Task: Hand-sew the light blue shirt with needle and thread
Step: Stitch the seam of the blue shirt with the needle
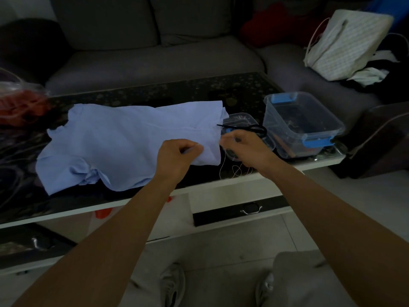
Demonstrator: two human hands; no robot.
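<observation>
Left hand (177,152) pinches the shirt (121,138) edge; right hand (244,147) pinches thread (222,166) just beside it. Shirt lies spread on the counter (177,91). Behind the right hand, scissors (247,127) rest across a small box (240,117), a clear tub (303,120) beside

This is a living room in a home. A grey cushioned sofa (155,60) runs along the far side and turns round the right corner, with a red cushion (272,23) on it. A pale tote bag (345,45) and loose clothes (369,75) lie on its right part. Near it stands a low surface (199,89) with a dark patterned glass top and a white frame with a drawer (241,210), on a pale tiled floor (221,251).
</observation>
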